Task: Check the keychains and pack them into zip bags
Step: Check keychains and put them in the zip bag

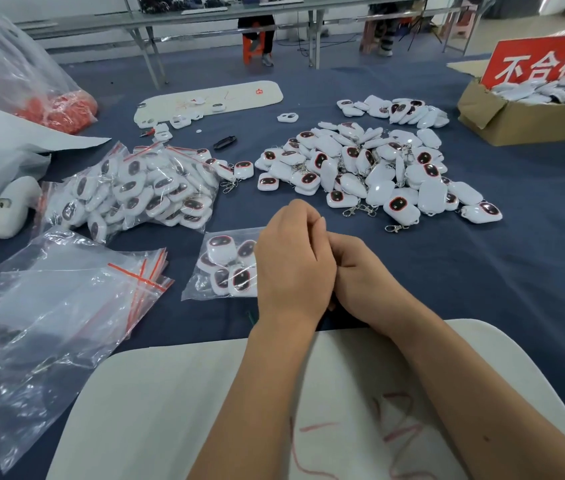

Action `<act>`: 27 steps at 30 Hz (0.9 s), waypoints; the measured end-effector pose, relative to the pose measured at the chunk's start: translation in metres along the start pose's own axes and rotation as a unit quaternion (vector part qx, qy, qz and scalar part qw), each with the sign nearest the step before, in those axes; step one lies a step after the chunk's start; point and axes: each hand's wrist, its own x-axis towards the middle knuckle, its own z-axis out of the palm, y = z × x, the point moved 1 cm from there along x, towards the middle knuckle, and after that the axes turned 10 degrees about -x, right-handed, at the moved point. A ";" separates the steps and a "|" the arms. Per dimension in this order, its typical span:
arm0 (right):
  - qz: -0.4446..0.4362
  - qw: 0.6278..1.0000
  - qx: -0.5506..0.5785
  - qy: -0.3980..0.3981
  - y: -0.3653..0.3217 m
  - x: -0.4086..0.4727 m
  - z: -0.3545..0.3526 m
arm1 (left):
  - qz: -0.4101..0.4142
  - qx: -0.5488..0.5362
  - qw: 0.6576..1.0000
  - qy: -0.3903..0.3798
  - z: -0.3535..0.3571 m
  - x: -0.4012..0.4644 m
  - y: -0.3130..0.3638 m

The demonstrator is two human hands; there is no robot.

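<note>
Both hands, left [291,268] and right [360,271], pinched the filled bag's [220,265] edge. The film appeared slippery and limp; grip the zip strip.

a small packing and inspection workshop, set up for hand work at tables.

a long table under a dark blue cloth [482,289] carries a loose heap of white keychains [371,168], filled clear bags [142,188] and a stack of unfilled zip bags [66,299]; a cardboard box [523,123] with a red chinese-lettered sign [548,60] holds more pieces, and behind stand metal-legged folding tables [205,15] on a bare floor, with a seated person [260,32].
</note>
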 end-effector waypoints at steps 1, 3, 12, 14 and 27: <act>0.001 1.000 0.006 -0.001 -0.001 0.000 0.000 | 0.001 -0.012 1.000 -0.005 0.000 0.000 0.000; 0.014 1.000 0.002 -0.002 -0.001 0.000 -0.002 | 0.004 -0.034 0.999 -0.015 0.001 -0.001 0.001; 0.026 0.889 -0.303 0.342 0.012 -0.002 -0.034 | -0.024 -0.044 0.992 -0.117 0.016 -0.009 -0.011; 0.075 0.858 -0.419 0.287 0.020 0.000 -0.044 | -0.002 -0.034 0.982 -0.186 0.022 -0.013 -0.012; 0.029 0.925 -0.310 0.216 0.022 0.002 -0.035 | -0.149 -0.039 0.984 -0.085 0.012 0.000 -0.031</act>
